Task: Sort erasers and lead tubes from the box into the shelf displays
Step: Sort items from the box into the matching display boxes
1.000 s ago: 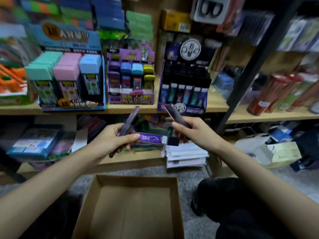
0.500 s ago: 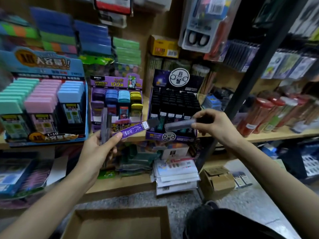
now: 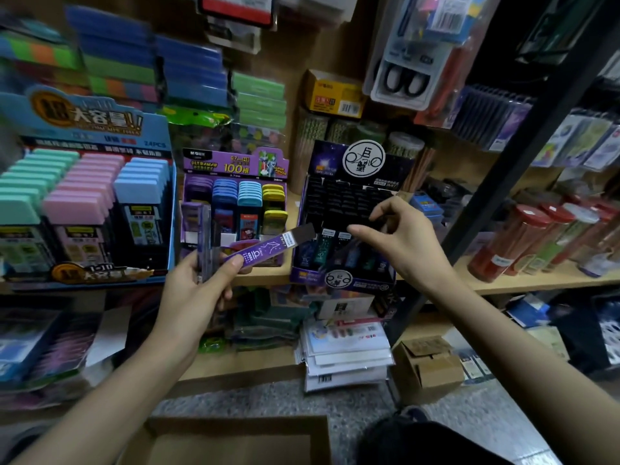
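Observation:
My left hand (image 3: 191, 297) grips several lead tubes: a purple tube (image 3: 265, 248) with a black cap slants up to the right, and two more tubes (image 3: 204, 236) stand upright behind my thumb. My right hand (image 3: 406, 243) pinches a dark lead tube (image 3: 347, 250), blurred, and holds it slanted over the front rows of the black lead-tube display (image 3: 342, 196) on the shelf. The cardboard box (image 3: 235, 427) lies on the floor below my arms; the part of its inside in view looks bare.
A purple display (image 3: 235, 169) of small coloured cases stands left of the black one. Further left is a blue display (image 3: 84, 196) of pastel erasers. Red-lidded tubs (image 3: 523, 236) stand at the right, behind a black shelf post (image 3: 503, 182). A small carton (image 3: 429, 367) sits on the floor.
My view rose from the box to the shelf. My right hand carried its tube up and right, then down onto the black display. My left hand rose with its tubes.

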Demonstrator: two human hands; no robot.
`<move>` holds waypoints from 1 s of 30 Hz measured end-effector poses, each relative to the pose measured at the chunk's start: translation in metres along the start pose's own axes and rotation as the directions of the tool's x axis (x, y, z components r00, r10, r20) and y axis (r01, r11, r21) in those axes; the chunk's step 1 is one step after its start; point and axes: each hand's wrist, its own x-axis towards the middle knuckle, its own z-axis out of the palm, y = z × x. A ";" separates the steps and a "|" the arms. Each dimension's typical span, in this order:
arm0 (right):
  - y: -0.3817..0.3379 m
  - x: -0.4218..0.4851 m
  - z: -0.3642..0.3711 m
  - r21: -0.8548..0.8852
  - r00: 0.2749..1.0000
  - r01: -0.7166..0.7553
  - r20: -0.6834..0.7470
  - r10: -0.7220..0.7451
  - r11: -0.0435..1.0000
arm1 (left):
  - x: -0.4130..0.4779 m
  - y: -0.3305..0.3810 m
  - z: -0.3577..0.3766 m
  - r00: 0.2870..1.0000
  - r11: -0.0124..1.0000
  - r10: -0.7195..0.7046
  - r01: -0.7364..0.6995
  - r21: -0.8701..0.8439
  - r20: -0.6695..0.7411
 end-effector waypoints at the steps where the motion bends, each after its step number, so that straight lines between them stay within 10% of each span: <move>1: -0.001 0.000 0.002 -0.040 0.999 0.002 -0.039 -0.004 0.999 | 0.000 0.000 0.000 1.000 1.000 -0.004 0.004 -0.003 -0.003; 30: -0.013 0.017 0.037 -0.238 0.969 0.210 0.176 -0.170 0.948 | -0.010 0.007 -0.004 1.000 0.999 -0.018 0.019 -0.032 0.010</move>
